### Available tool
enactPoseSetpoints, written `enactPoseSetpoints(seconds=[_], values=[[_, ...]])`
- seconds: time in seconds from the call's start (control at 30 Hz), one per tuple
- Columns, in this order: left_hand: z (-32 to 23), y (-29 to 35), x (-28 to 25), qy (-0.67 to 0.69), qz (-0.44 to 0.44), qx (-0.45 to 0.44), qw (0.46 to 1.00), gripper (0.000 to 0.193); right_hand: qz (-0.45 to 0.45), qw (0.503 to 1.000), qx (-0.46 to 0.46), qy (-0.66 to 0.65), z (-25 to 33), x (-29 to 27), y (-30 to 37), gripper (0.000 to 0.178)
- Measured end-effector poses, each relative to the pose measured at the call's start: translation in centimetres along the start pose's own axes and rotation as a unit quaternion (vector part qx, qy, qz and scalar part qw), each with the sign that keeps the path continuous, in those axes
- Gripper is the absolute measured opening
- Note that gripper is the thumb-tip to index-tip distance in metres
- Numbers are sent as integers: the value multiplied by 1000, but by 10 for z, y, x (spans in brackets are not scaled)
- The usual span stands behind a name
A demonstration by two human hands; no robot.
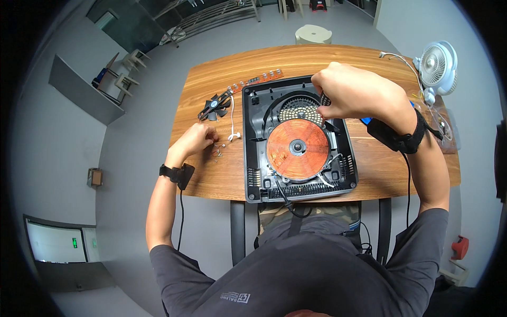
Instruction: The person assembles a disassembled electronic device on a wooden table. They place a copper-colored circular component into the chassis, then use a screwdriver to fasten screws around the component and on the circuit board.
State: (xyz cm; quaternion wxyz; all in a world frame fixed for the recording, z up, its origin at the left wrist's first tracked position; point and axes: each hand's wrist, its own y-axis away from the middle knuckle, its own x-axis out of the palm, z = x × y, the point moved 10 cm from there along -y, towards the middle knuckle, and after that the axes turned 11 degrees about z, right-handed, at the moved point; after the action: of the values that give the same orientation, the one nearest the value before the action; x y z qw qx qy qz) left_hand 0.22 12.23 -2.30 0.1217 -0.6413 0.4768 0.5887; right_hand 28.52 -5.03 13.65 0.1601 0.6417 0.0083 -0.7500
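Observation:
An opened induction cooker's black housing lies before me, with a round copper coil inside and a round vent grille behind it. My right hand is over the housing's far right part, its fingers closed in a pinch beside the grille. Something dark shows at those fingers, too hidden to name. My left hand rests on the table left of the housing, fingers curled together; what they hold, if anything, is hidden. Several small screws lie beside it.
A black-bladed cooling fan, a narrow orange circuit board and a white cable lie left of and behind the housing. At the wooden table's far right stands a small white desk fan. A black cord hangs over the front edge.

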Motion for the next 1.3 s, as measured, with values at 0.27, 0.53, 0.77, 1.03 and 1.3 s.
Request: enactPoseSetpoints(seconds=[0.27,0.53,0.77,1.03,1.3], values=[[-9,5,9,-13,31,14,999,19,-3,1000,-2,0,1,-1,-2,31],[-15,4,22,31,60,49,996,22,6,1000,7,1,1,-1,-2,33],[-9,4,26,56,50,45,996,19,3,1000,18,14,0,-1,0,34],[-18,18,-27,51,-49,6,997,13,18,1000,14,14,3,-3,0,35],[-60,30,-37,92,-103,77,987,12,49,997,-30,47,14,-19,3,40]])
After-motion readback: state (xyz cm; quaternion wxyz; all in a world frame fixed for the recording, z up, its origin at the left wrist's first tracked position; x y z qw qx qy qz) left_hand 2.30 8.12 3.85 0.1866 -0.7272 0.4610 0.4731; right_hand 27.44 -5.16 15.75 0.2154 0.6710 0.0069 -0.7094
